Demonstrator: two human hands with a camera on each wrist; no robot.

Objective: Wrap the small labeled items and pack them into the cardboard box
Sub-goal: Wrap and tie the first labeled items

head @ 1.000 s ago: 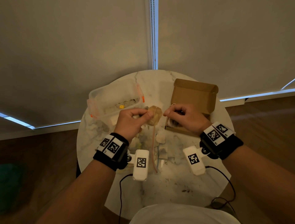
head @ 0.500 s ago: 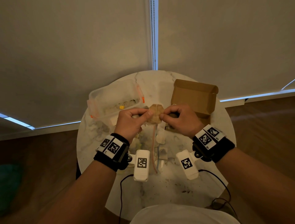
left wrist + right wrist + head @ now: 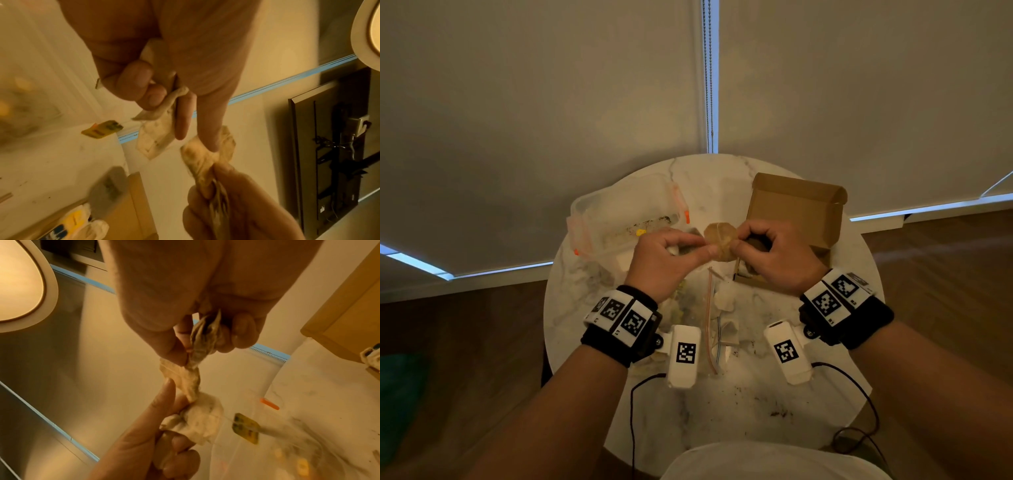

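Observation:
A crumpled tan wrapper [image 3: 720, 241] hangs between both hands above the round marble table [image 3: 739, 404]. My left hand [image 3: 674, 257] pinches the wrapper's left edge with thumb and forefinger. Its other fingers curl round a white tea bag [image 3: 156, 136], whose yellow tag [image 3: 102, 129] dangles on a string. My right hand [image 3: 767, 253] pinches the wrapper's twisted right end [image 3: 202, 337]. The cardboard box [image 3: 796, 209] stands open just behind the right hand, with a wrapped labeled item [image 3: 76, 217] inside it.
A clear plastic container [image 3: 626, 216] with orange clips sits at the back left of the table. Loose white paper scraps [image 3: 726, 298] and thin strings [image 3: 709, 308] lie under my hands. Dark crumbs dot the near part. Cables run off the front edge.
My right hand has come left from over the box and taken the wrapper's right end. The left hand keeps its hold, and the wrapper is now held between both.

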